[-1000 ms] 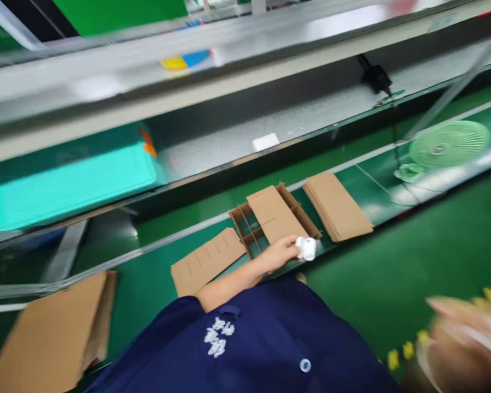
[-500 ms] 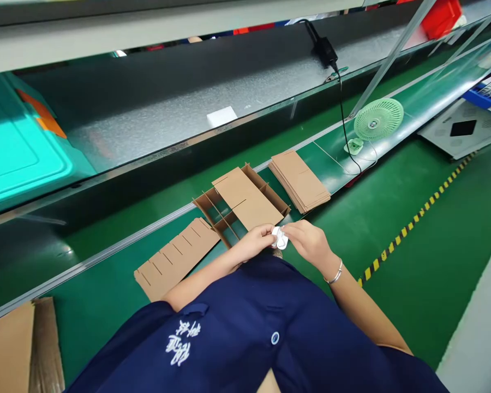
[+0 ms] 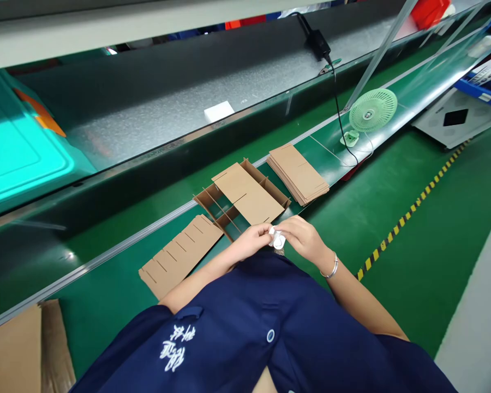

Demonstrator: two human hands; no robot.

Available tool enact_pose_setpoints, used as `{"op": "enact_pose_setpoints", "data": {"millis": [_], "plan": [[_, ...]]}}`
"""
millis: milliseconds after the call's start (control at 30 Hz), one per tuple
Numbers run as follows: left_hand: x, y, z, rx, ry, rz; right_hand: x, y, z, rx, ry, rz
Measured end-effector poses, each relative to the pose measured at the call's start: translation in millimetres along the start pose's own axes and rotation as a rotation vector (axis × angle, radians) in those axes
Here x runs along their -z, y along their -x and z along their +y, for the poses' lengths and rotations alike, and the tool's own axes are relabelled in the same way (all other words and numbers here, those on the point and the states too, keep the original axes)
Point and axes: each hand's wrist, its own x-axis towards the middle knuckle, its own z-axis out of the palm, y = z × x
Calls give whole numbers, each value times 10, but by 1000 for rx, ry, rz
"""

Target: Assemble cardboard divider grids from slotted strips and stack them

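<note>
Close to my body, my left hand (image 3: 254,240) pinches a small white rounded item (image 3: 278,239) from the left. My right hand (image 3: 301,238) has its fingertips closed on the same item from the other side. It looks like two joined lobes with a thin line across one; its exact kind is too small to tell. Just beyond my hands stands a cardboard divider grid (image 3: 225,217), with a flat slotted cardboard sheet (image 3: 249,194) lying across its top.
Slotted cardboard strips (image 3: 182,254) lie left of the grid, and a stack of cardboard sheets (image 3: 298,173) lies to its right. Further right are a green fan (image 3: 372,110) and a black power adapter (image 3: 319,45) with a hanging cable. A turquoise bin (image 3: 24,142) and a white block (image 3: 219,112) sit on the metal shelf.
The view has shifted slightly. Both hands stay at the white item, and its lobes sit at a slightly different angle between my fingers.
</note>
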Motion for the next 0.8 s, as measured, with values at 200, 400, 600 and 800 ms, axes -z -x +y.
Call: {"op": "enact_pose_setpoints", "data": {"millis": [200,400,600,800], "plan": [[58,107,-48,21,42,-48,-60,19,-69,-29,-151,-51],[72,175,-123,101,234,-69,-140,36,-123,-130,-167,-79],[-20,132,-197,155,331,0,-175,194,-131,-416,-344,19],[-218,-145,-414,227,401,-90,-77,397,-16,-440,-386,-22]]}}
